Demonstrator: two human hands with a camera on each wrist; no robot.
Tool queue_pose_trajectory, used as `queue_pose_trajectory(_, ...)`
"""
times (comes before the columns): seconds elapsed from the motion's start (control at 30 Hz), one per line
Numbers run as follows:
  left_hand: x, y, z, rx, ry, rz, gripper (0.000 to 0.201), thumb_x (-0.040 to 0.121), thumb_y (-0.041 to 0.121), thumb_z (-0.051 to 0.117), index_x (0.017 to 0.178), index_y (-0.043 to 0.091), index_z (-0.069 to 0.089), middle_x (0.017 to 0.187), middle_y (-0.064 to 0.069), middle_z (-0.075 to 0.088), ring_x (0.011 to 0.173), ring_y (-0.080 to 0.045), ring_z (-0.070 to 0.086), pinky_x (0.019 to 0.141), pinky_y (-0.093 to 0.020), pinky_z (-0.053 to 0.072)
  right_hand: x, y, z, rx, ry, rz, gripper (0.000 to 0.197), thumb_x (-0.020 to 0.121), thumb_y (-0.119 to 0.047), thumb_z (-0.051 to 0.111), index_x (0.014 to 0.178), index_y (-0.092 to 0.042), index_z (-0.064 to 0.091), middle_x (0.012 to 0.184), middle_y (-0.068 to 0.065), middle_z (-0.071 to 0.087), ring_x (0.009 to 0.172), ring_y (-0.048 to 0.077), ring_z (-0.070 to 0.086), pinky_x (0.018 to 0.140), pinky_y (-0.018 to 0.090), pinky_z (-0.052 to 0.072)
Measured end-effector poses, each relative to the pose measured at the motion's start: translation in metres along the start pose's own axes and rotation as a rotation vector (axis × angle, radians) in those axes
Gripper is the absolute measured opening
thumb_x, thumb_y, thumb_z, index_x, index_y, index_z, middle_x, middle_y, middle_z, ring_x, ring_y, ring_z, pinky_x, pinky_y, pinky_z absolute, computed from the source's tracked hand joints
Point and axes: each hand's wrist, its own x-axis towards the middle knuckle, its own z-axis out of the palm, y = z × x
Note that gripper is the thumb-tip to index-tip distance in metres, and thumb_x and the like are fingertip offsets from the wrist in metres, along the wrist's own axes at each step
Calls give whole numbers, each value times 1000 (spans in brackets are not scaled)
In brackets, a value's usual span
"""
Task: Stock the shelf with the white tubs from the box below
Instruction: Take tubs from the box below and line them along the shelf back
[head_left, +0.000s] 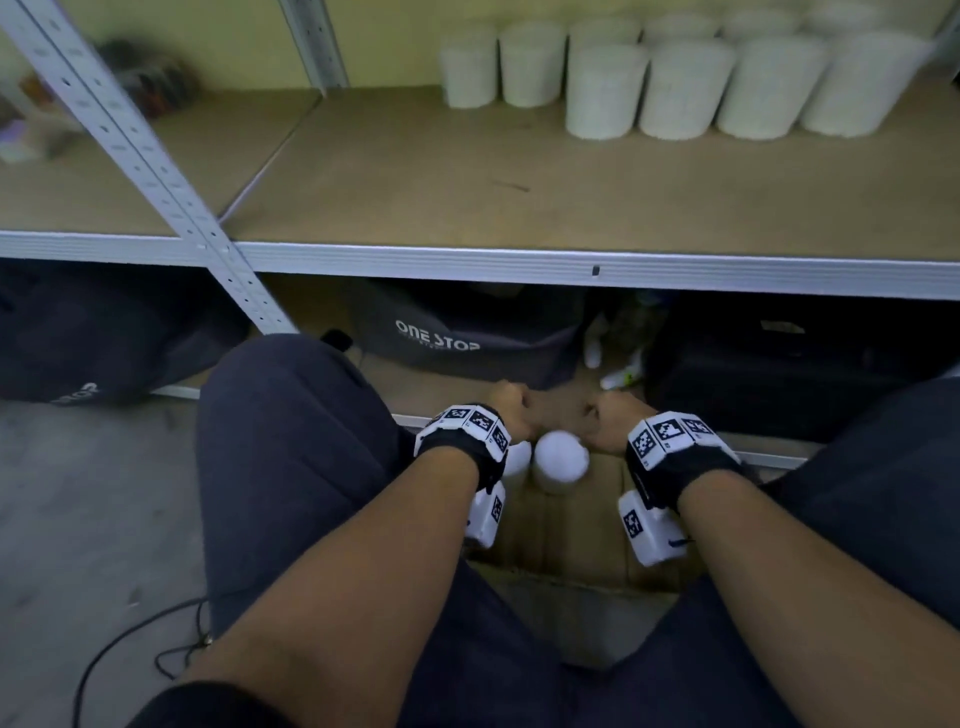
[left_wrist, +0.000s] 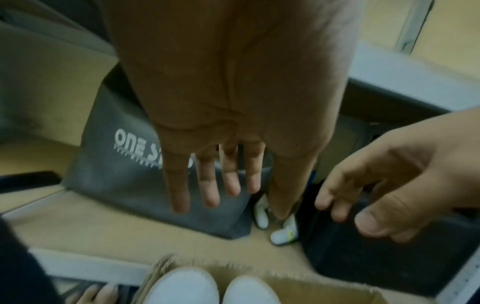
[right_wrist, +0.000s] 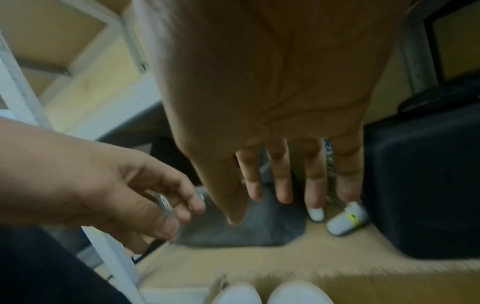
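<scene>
While both hands hover empty over the box (head_left: 582, 525), left hand (left_wrist: 233, 102) and right hand (right_wrist: 272, 92) have fingers loosely apart; two white tubs (head_left: 561, 460) sit below, more line the shelf (head_left: 467, 171).

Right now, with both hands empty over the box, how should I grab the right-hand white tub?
Come straight down with the right hand and wrap the upper wall just below the lid. The right-hand white tub stands upright in the cardboard box, only its round top exposed. The other tub looks close against its left side, so the freer side is probably the right.
</scene>
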Motion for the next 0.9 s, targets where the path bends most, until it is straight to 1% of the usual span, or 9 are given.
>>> queue_pose_trajectory(0.13,14,-8,22,40,-73,-30,44,80,18,67,122,13,55,125,-14,54,111,-36,57,91,-40,50,20,9,28,-29,-66,31,50,78,-35,66,123,-16,56,123,10,61,109,30,60,85,32,49)
queue_pose_trajectory(0.23,27,-22,45,163,-129,-73,52,83,27,58,132,23,43,136,-11,41,125,-38,47,99,-50,44,35,9,47,-5,-117,54,62,83,-31,66,139,-18,42,141,12,44,124,32,50,98,36,44)
queue_pose_trajectory(0.4,52,-45,79,286,-195,-91,45,86,18,58,130,8,52,138,-22,46,118,-28,50,92,-38,45,64,11,83,67,-155,82,67,88,-28,62,147,-18,30,153,9,28,140,28,32,113,33,30)
queue_pose_trajectory(0.47,63,-55,94,282,-193,-124,73,78,29,66,142,24,31,151,-14,24,140,-32,25,108,-50,34,75,13,97,73,-170,109,71,86,-32,62,147,-25,28,155,7,23,139,32,31,114,39,32)
queue_pose_trajectory(0.53,74,-61,104,285,-215,-163,83,75,34,67,143,32,18,153,-9,13,145,-34,8,110,-59,27,82,12,106,72,-197,148,76,82,-33,66,147,-33,25,155,3,16,133,38,33,110,45,36)
queue_pose_trajectory(0.7,91,-63,116,368,-10,-103,65,73,34,70,133,26,45,138,-13,39,125,-37,41,99,-48,39,103,17,126,120,-207,174,85,79,-32,69,147,-39,19,157,0,7,134,38,29,110,48,33)
queue_pose_trajectory(0.8,108,-74,126,318,-17,-186,78,14,50,83,90,36,74,97,-6,72,83,-31,71,66,-46,57,111,13,132,96,-179,151,84,80,-34,68,148,-38,19,156,4,10,137,37,25,111,47,32)
queue_pose_trajectory(0.83,115,-75,133,311,8,-142,80,9,52,82,87,38,75,94,-4,74,81,-31,72,65,-48,57,114,11,136,96,-193,174,83,80,-35,67,147,-38,19,155,4,10,137,38,24,111,47,32)
queue_pose_trajectory(0.9,112,-73,134,398,-40,-118,81,33,61,81,110,40,67,116,-7,64,103,-39,64,86,-54,51,115,5,139,70,-164,183,85,77,-34,69,146,-40,20,153,3,10,132,41,26,108,47,34)
